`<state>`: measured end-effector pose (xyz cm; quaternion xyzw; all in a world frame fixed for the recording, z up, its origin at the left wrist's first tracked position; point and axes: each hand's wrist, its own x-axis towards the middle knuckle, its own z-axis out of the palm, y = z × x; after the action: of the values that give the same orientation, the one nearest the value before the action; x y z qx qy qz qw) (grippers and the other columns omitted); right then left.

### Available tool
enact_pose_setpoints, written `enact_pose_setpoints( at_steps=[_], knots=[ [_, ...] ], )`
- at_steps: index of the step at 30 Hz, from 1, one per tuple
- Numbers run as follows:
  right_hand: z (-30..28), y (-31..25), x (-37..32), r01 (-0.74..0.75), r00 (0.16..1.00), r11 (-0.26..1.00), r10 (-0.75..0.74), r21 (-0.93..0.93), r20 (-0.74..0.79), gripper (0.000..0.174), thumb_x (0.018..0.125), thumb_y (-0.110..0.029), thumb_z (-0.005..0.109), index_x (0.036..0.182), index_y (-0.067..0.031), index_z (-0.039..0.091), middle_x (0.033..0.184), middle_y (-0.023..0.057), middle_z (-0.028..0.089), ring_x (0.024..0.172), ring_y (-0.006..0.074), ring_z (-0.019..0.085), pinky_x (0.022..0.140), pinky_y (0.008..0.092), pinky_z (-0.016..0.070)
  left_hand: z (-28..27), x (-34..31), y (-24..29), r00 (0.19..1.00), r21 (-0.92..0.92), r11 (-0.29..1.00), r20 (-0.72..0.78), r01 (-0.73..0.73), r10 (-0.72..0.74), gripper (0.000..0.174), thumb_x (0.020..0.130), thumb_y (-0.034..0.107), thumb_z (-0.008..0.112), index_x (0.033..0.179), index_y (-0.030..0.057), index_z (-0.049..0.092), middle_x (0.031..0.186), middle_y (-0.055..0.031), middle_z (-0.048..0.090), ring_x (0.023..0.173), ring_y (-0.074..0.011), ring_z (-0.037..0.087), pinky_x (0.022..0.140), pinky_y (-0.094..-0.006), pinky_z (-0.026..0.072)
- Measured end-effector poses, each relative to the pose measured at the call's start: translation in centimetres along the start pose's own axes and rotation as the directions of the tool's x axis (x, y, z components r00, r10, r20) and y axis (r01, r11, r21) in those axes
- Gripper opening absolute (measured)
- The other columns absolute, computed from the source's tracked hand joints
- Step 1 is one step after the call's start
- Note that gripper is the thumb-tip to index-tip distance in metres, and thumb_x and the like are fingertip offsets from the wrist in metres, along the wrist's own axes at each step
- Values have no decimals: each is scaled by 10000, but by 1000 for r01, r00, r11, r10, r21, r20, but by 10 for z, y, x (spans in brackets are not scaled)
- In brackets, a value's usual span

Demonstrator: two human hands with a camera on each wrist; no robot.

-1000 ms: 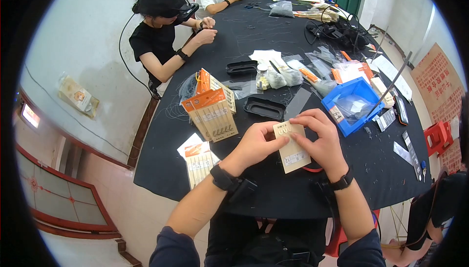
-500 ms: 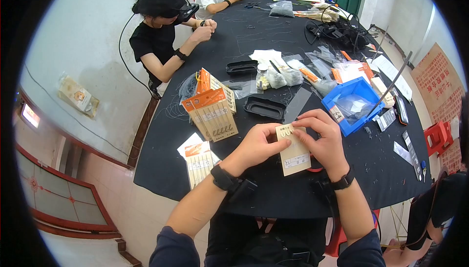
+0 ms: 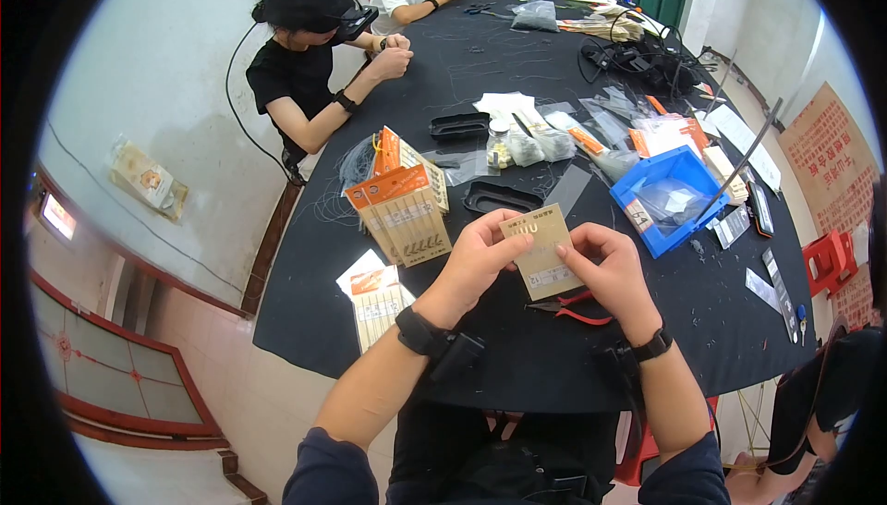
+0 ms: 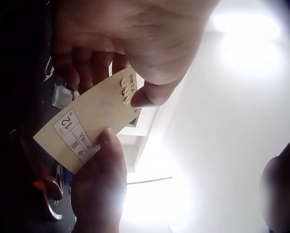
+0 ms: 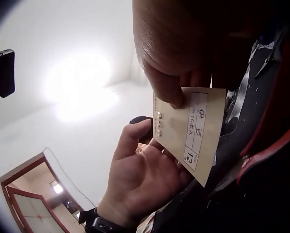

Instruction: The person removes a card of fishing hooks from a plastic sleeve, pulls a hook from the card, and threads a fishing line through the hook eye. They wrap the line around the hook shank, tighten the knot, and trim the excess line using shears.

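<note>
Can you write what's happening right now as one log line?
left hand: pinches cream card | right hand: pinches same cream card | red-handled pliers: lying on black table

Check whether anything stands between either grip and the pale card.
Nothing visible does: the left grip and right grip both hold the card directly. The red-handled pliers lie on the table, not between.

- The left hand point(image 3: 473, 260) pinches, thumb in front.
- The right hand point(image 3: 612, 272) pinches too, near the other hand.
- The left arm point(image 3: 365, 389) and right arm point(image 3: 677, 392) reach forward.
</note>
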<state>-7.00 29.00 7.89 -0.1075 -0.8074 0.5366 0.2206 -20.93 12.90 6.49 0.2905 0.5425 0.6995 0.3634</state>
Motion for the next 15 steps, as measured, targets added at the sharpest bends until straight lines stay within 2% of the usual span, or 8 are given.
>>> enact_pose_setpoints(
  at_steps=[8, 15],
  knots=[
    [2, -6, -1, 128, 992, 984, -129, -124, 1, 120, 869, -93, 709, 865, 25, 687, 746, 68, 693, 682, 112, 659, 653, 258, 523, -6, 3, -7, 1000, 39, 999, 13, 5, -6, 214, 956, 260, 669, 1062, 75, 662, 956, 25, 675, 851, -36, 580, 738, -216, 456],
    [2, -7, -1, 149, 989, 979, -149, -142, 10, 114, 857, -85, 707, 855, 27, 684, 750, 79, 698, 685, 129, 674, 662, 267, 533, -5, 2, -5, 1000, 64, 998, 10, -1, 0, 211, 954, 256, 668, 1063, 75, 667, 944, 30, 676, 842, -37, 577, 730, -217, 444]
  ],
)
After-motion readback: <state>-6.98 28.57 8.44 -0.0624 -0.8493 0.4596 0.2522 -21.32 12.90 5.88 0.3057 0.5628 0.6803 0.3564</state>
